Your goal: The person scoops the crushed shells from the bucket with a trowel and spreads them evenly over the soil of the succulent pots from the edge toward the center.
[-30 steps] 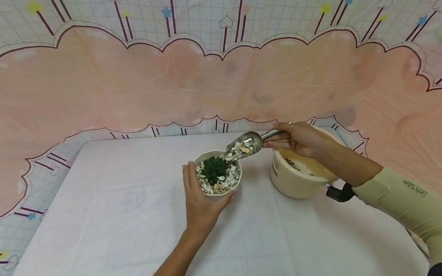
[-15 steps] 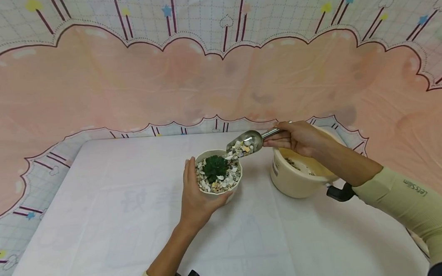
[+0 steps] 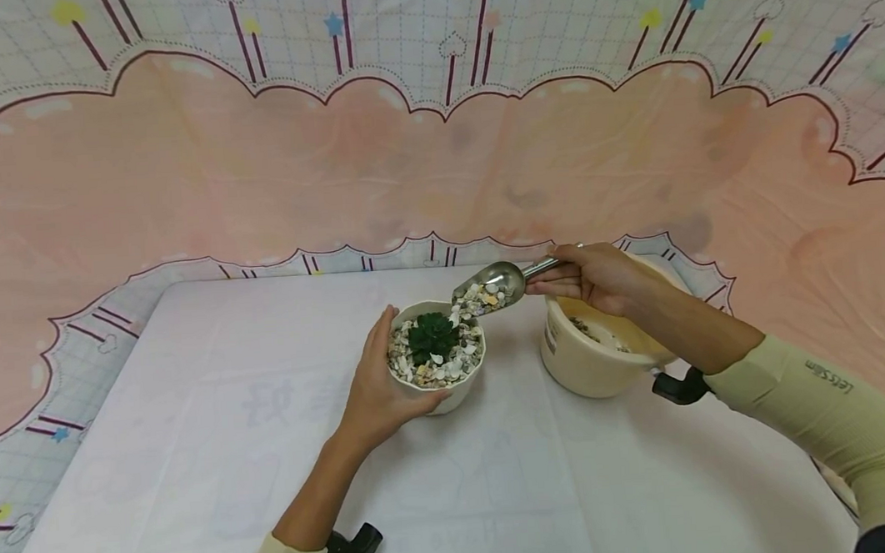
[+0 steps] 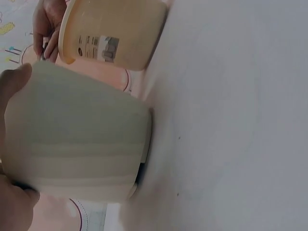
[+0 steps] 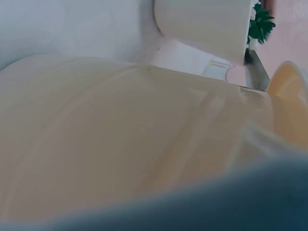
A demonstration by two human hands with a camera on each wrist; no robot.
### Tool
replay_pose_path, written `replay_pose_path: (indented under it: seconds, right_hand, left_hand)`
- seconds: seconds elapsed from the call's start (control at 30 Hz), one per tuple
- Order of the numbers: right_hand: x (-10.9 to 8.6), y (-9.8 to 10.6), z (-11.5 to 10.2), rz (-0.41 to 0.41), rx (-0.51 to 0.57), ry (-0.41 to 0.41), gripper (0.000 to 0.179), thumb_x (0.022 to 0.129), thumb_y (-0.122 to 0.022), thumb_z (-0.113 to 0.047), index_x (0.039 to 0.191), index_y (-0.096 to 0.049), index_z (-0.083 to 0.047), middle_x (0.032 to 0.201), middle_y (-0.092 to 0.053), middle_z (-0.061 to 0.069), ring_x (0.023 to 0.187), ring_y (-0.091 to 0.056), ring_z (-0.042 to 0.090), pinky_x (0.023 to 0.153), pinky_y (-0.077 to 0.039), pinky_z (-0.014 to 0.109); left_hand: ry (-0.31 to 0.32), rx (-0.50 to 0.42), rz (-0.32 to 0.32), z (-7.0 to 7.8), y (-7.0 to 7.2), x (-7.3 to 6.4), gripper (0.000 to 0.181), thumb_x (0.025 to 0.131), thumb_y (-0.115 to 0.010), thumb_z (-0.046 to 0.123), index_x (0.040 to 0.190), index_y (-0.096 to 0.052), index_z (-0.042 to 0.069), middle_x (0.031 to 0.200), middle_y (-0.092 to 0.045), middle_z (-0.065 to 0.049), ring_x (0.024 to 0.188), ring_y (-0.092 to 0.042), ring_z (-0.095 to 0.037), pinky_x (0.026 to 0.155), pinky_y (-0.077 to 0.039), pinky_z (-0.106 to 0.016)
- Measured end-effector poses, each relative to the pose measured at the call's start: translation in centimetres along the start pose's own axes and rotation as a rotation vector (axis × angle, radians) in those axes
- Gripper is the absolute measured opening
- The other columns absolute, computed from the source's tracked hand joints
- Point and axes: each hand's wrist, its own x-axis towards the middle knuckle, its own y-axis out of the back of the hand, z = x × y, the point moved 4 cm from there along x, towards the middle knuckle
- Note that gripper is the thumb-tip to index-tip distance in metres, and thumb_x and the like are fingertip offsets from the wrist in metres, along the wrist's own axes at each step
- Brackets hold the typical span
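Note:
My left hand grips the pale flower pot by its left side, thumb near the front of the rim. In the left wrist view the pot shows its smooth outer wall, with fingers at its rim. Inside it a dark green succulent stands among mixed small pebbles. My right hand holds a metal scoop by its handle. Pebbles fill the scoop, and its lip overlaps the pot's right rim. The right wrist view hides that hand; the succulent appears at its upper right.
A cream bucket stands right of the pot, under my right forearm, with some pebbles inside. Its wall takes up most of the right wrist view. White cloth covers the table, before a patterned backdrop.
My left hand has shifted left and round the pot, its wrist lower left, and more of the pot's front wall shows. The scoop and my right hand stay almost still.

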Motion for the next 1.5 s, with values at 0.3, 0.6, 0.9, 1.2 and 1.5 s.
replay_pose_path:
  seconds: [0.3, 0.6, 0.9, 1.2, 1.5]
  right_hand:
    - [-0.1, 0.0, 0.1, 0.0, -0.002, -0.004, 0.035, 0.116, -0.04, -0.011, 0.108, -0.067, 0.009, 0.098, -0.075, 0.029, 0.091, -0.078, 0.037, 0.087, -0.059, 0.037]
    - [-0.1, -0.1, 0.1, 0.005, -0.007, 0.001, 0.032, 0.115, -0.043, -0.012, 0.109, -0.066, 0.01, 0.098, -0.075, 0.029, 0.091, -0.078, 0.037, 0.087, -0.059, 0.037]
    - [-0.3, -0.2, 0.2, -0.008, -0.019, 0.016, 0.031, 0.114, -0.043, -0.011, 0.108, -0.067, 0.01, 0.099, -0.075, 0.029, 0.091, -0.078, 0.037, 0.087, -0.059, 0.036]
    - [-0.2, -0.2, 0.2, -0.006, -0.017, 0.019, 0.032, 0.115, -0.042, -0.011, 0.109, -0.066, 0.01, 0.098, -0.075, 0.029, 0.091, -0.078, 0.037, 0.087, -0.059, 0.036]
    - [-0.2, -0.2, 0.0, 0.006, -0.021, 0.019, 0.034, 0.115, -0.041, -0.012, 0.109, -0.067, 0.01, 0.098, -0.075, 0.029, 0.091, -0.078, 0.037, 0.087, -0.059, 0.036]
  left_hand:
    - [0.051, -0.039, -0.002, 0.5, -0.2, -0.5, 0.131, 0.073, -0.098, 0.025, 0.168, -0.012, 0.004, 0.172, -0.016, -0.02, 0.158, -0.017, -0.036, 0.12, -0.027, -0.062]
    - [0.134, 0.039, 0.24, 2.3, -2.5, -2.1, 0.14, 0.07, -0.101, 0.031, 0.167, -0.007, -0.003, 0.171, -0.009, -0.025, 0.158, -0.01, -0.039, 0.12, -0.03, -0.058]
    - [0.112, 0.117, 0.32, 2.1, -3.4, -2.2, 0.139, 0.068, -0.102, 0.035, 0.166, -0.012, -0.003, 0.168, -0.018, -0.029, 0.156, -0.02, -0.042, 0.118, -0.034, -0.056]
    - [0.04, 0.122, 0.309, 1.6, -2.9, -2.0, 0.136, 0.067, -0.101, 0.035, 0.165, -0.016, -0.005, 0.166, -0.024, -0.029, 0.153, -0.028, -0.043, 0.116, -0.036, -0.058]
    - [-0.004, 0.075, 0.248, 0.9, -2.2, -1.6, 0.135, 0.066, -0.099, 0.035, 0.165, -0.016, -0.005, 0.167, -0.023, -0.028, 0.154, -0.028, -0.039, 0.117, -0.036, -0.056]
